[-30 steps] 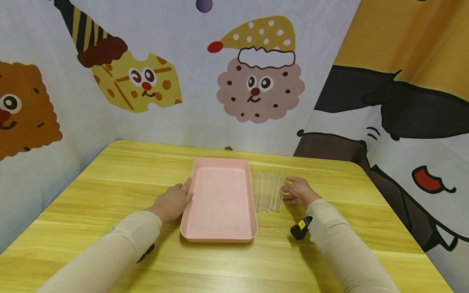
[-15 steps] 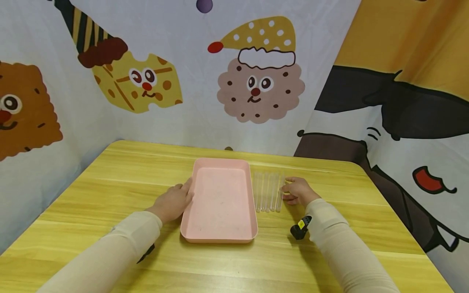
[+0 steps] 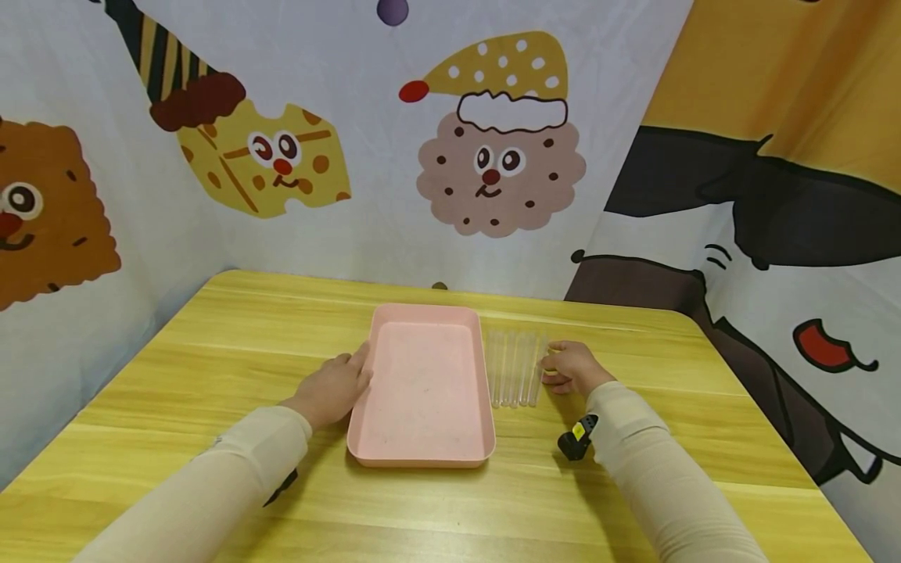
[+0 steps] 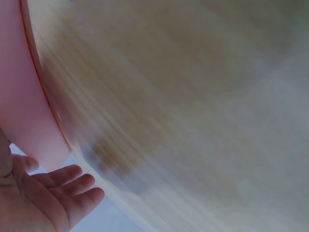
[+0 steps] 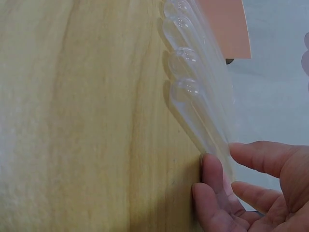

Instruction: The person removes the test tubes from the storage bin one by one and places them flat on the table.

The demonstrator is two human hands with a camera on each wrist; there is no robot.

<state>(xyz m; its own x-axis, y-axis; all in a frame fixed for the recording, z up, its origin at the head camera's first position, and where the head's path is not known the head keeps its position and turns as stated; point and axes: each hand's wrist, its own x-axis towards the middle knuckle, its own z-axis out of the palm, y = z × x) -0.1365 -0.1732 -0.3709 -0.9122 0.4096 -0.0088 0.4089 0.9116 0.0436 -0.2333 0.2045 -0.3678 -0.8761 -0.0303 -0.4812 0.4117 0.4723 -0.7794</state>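
Note:
The pink tray [image 3: 425, 391] lies flat on the wooden table. My left hand [image 3: 333, 387] rests against its left side. In the left wrist view that hand [image 4: 50, 195] has loosely extended fingers beside the pink wall. Just right of the tray, several clear test tubes [image 3: 514, 371] lie side by side, their rounded ends towards me. At the rightmost tube is my right hand [image 3: 572, 367], fingertips touching it. Up close in the right wrist view, the nearest test tube [image 5: 193, 111] lies on the table, its far part by the right hand's fingers [image 5: 260, 157].
The wooden table [image 3: 274, 313] extends around the tray and tubes. A cartoon-printed cloth [image 3: 380, 242] hangs behind its back edge and at the sides. A small black device [image 3: 577, 439] sits at the right sleeve's cuff.

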